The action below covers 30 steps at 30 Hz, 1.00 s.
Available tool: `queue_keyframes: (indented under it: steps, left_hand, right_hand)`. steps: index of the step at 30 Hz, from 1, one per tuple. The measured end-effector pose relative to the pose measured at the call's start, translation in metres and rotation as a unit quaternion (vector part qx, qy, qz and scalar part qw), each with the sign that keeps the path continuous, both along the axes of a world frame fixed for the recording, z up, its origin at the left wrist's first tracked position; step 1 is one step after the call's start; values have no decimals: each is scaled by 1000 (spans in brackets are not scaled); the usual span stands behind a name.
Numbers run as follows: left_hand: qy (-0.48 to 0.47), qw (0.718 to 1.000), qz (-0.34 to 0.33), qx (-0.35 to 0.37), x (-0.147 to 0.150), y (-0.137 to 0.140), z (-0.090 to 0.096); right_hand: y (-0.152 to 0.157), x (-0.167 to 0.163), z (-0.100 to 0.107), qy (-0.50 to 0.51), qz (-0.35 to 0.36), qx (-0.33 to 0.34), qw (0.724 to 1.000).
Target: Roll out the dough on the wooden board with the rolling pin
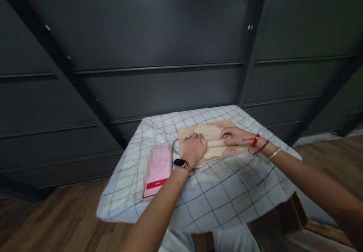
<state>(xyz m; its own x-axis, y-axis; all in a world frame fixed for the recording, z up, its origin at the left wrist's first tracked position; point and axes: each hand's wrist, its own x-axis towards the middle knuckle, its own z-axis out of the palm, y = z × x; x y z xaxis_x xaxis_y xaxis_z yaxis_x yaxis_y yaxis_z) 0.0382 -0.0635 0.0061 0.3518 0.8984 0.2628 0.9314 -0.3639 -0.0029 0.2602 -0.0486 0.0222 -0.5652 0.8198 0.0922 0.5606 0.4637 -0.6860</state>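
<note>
A tan, stained paper sheet (pixel 214 153) lies on the checked cloth, with a raised fold running across its middle. Over its left part rests my left hand (pixel 195 146), fingers curled in; whatever they hold is hidden. My right hand (pixel 233 135) is at the right part of the fold, thumb and fingers bent together on the paper. A thin grey curved loop (pixel 175 145) shows beside my left hand, its other end hidden; I cannot tell what it is.
A phone (pixel 159 168) with a pink lit screen lies left of the paper on the checked cloth (pixel 215 195). A dark panelled metal wall (pixel 170 89) stands behind the table. At the lower right are brown cardboard-like pieces (pixel 279 221). The floor (pixel 73 214) is wood-patterned.
</note>
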Motion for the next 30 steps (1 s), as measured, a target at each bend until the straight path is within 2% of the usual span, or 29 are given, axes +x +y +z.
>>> queue_keyframes:
  steps: [4,6,12,18,24,30]
  left_hand:
    - [-3,1000,1,-8,0,1,0]
    - [-5,1000,1,-16,1,2,1]
    - [-6,999,7,-32,1,4,3]
    - [-4,1000,3,-27,1,3,3]
    - [-12,1000,2,-16,2,3,2]
    - [-24,1000,2,-6,1,6,-2]
  right_hand:
    - [-14,-5,1,-30,-13,145,989]
    - [-17,-8,1,-43,-43,159,985]
    - [-7,-11,-2,-33,-104,76,991]
    - [-2,-13,0,3,-83,26,996]
    - [-1,-14,-1,6,-82,15,997]
    - [3,8,0,35,-30,-26,999]
